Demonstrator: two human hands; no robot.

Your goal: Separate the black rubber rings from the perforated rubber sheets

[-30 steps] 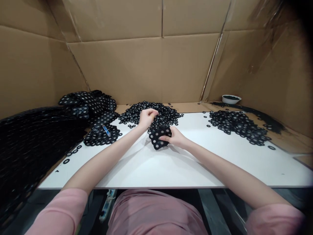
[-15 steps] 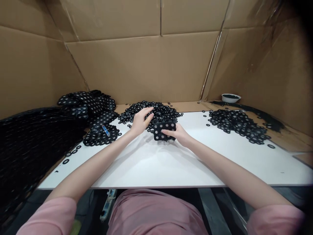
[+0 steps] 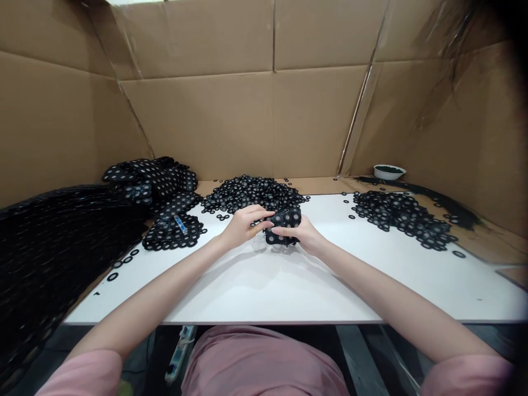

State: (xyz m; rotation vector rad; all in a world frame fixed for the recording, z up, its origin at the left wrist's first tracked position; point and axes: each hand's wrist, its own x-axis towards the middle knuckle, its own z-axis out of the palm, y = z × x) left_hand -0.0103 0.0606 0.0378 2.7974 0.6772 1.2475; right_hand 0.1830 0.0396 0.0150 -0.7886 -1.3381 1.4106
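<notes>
A small piece of black perforated sheet, with rows of round pale spots, is held up over the front of the central pile. My right hand grips its right side, thumb across the near face. At the left edge of the sheet, my left hand has its thumb and fingers closed on it; the exact pinch point is partly hidden. Behind both hands lies a heap of black rings.
A second heap of rings spreads on the right of the white tabletop. Larger spotted sheets are piled at left, beside a big black mass. A white bowl stands back right, and cardboard walls enclose the table.
My left hand has come down and right from above the central heap to the sheet's left edge, its fingers closing. The sheet has shifted slightly right and looks more bent.
</notes>
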